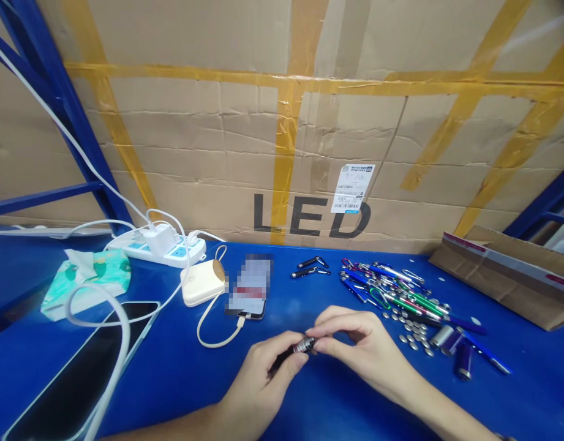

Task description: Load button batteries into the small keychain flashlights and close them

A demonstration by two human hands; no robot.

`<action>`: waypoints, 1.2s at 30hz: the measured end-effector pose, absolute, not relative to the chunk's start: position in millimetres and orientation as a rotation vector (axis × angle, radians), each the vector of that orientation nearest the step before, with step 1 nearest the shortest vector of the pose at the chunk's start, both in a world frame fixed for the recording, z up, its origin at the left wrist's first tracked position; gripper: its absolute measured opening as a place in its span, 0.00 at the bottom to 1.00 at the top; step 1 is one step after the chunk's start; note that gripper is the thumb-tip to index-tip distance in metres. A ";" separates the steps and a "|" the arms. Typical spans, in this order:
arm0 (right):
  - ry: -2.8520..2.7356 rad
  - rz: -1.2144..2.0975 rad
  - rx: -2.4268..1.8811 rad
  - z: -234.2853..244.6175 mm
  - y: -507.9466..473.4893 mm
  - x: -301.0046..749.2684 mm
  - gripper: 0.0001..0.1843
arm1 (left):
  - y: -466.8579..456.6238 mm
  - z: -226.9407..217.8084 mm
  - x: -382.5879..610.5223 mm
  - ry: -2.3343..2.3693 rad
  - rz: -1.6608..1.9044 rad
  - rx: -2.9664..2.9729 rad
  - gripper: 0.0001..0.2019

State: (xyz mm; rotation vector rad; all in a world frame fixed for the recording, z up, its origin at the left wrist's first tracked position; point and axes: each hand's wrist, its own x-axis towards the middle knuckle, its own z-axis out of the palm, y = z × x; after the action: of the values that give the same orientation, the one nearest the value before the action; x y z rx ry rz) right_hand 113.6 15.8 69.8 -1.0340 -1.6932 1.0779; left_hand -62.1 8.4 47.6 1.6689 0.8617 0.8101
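Between the fingers of my left hand [267, 373] is a small dark flashlight [304, 345] with a silvery ringed section. My right hand [355, 340] pinches its other end with thumb and fingertips; whether that end is a separate cap I cannot tell. Beyond my hands lie two black keychain flashlights [308, 271] with clips. On the right is a heap of blue, green, red and silver keychain flashlights [392, 288]. In front of the heap several round button cells [414, 334] are scattered, beside short purple cylinders [464, 361].
A phone [251, 288] with a blurred screen is cabled to a cream power bank [203, 283]. At left are a tissue pack [91, 278], a larger dark-screened phone [79, 380], a power strip [171, 248] and white cables. An open cardboard box [497, 275] stands at right, before a large carton [226, 141].
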 end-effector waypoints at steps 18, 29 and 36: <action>-2.652 0.072 -0.840 71.1 3.2 121.4 0.19 | 13.9 40.3 -75.5 0.773 0.736 2.775 0.14; -2.509 0.649 -0.872 71.8 1.4 120.5 0.19 | 10.7 46.6 -76.2 0.741 0.660 2.856 0.14; -2.282 0.939 -1.048 70.0 9.5 121.9 0.19 | 15.1 41.5 -69.1 0.861 0.650 2.217 0.08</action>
State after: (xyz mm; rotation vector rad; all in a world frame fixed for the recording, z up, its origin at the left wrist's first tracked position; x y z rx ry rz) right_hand 121.9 9.5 70.0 -1.0482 -2.2821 0.9391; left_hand -69.1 15.1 41.5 2.2173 0.8612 0.6497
